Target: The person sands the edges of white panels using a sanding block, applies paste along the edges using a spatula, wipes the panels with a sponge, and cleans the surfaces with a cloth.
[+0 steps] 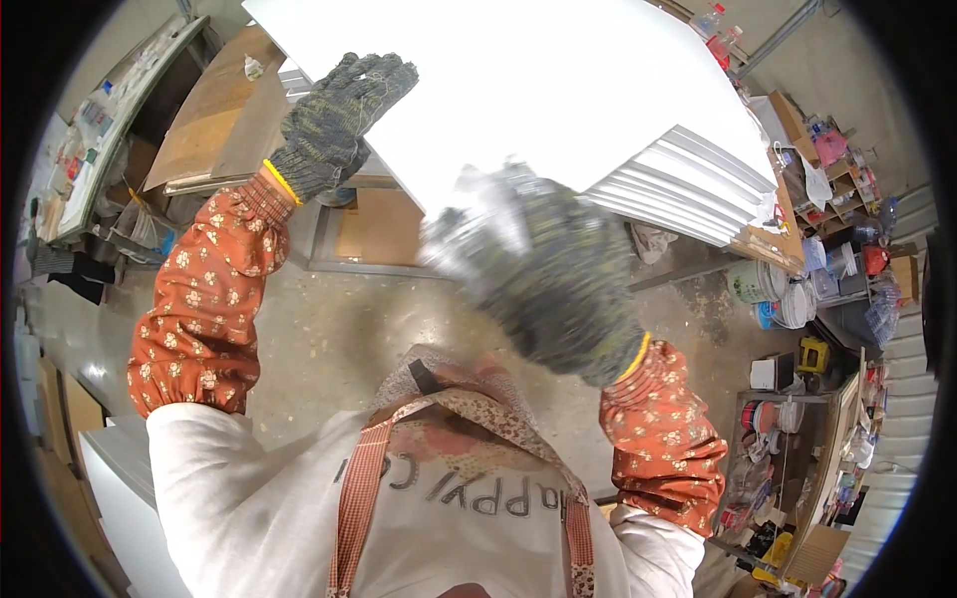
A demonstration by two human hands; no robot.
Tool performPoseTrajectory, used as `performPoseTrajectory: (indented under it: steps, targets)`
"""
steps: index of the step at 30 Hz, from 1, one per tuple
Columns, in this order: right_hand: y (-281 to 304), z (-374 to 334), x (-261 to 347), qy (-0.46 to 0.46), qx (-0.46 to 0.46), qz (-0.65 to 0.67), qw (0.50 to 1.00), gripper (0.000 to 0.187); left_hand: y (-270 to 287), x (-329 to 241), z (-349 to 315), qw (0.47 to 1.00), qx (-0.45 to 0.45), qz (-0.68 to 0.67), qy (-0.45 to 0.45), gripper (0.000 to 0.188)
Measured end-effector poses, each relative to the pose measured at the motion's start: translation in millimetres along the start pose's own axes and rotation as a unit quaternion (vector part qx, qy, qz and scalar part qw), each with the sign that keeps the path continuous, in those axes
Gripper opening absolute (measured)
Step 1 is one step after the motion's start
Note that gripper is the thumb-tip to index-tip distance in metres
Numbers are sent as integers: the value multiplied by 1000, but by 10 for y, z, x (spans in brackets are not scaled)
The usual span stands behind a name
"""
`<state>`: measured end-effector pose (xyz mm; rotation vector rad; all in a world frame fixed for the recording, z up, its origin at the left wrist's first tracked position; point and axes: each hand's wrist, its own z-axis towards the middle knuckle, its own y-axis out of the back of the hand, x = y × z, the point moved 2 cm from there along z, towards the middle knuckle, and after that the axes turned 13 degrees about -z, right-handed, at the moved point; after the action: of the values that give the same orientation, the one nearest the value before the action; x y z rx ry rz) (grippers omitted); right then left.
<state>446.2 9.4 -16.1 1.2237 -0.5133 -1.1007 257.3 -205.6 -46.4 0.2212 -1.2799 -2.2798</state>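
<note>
Concrete floor (329, 329) below me, grey and stained, running the width of the view.

White panel (538, 90), largest thing in hand: a big flat sheet held up in front of me, filling the upper middle. Its right corner shows a stack of white edges (688, 194), several layers stepped one under another, so more than one sheet there.

Brown boards (214, 115) lie flat at upper left, behind the panel's left edge.

Cluttered shelves (827, 189) on the right, with buckets (763, 289) just below them on the floor.

My left hand (334, 125), in a dark knit glove with a yellow cuff, lies against the panel's left edge, fingers stretched out nearly flat along the sheet, not curled. Whether the thumb hooks behind, I cannot tell.

My right hand (543, 269), same glove, is blurred, at the panel's lower edge near the stacked corner. Fingers look spread; whether they grip the sheet I cannot tell.

Orange flowered sleeve covers (204, 299) on both forearms.
</note>
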Motion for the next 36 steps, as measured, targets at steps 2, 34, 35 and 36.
performPoseTrajectory:
  steps: [2, 34, 35, 36]
  targets:
    - [87, 50, -63, 40, 2, 2, 999, 46, 12, -5, 0, 1000, -5, -1, 3, 68]
    - [189, 685, -45, 297, 75, 193, 932, 67, -162, 145, -328, 988, -70, -71, 116, 51]
    - [107, 683, -65, 284, 83, 186, 937, 67, -224, 136, -271, 988, -76, -84, 107, 51]
    - [99, 640, -113, 308, -7, 163, 937, 63, -162, 80, -175, 986, 13, 116, 120, 50]
